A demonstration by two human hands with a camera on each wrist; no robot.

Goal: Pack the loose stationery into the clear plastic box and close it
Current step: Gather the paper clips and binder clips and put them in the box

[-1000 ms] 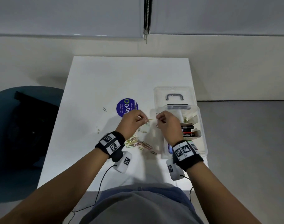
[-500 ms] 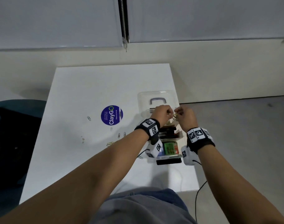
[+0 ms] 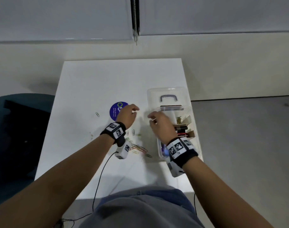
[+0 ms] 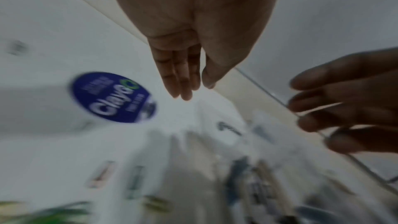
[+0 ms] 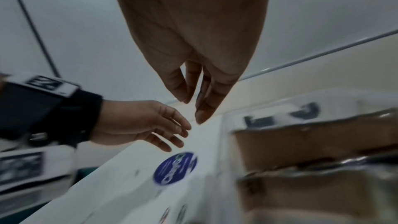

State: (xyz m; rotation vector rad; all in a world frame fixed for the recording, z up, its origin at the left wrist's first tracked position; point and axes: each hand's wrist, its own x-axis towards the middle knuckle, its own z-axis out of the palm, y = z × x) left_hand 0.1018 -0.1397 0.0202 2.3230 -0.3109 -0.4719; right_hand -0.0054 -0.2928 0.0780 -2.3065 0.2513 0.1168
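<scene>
The clear plastic box [image 3: 196,142] stands open at the table's right edge, its lid [image 3: 166,92] with a grey handle laid back. Cardboard dividers split it; gold clips [image 3: 178,120] lie in one compartment and dark pens [image 3: 181,130] in another. Loose coloured paper clips [image 3: 138,148] are scattered on the table left of the box, with one more clip [image 3: 97,114] farther left. My left hand [image 3: 135,111] [image 4: 193,89] hovers over the table with straight, empty fingers. My right hand [image 3: 151,118] [image 5: 191,108] hangs beside the box's left wall, fingers extended and empty.
A round blue sticker [image 3: 117,111] lies flat on the white table [image 3: 107,79] just under my left hand. A dark teal chair [image 3: 17,129] stands to the left. Wrist-camera cables trail off the table's front edge. A pale wall lies beyond the table.
Half a second ago both hands were together over the box with clips. Both have since drawn back to the left of the box and are empty.
</scene>
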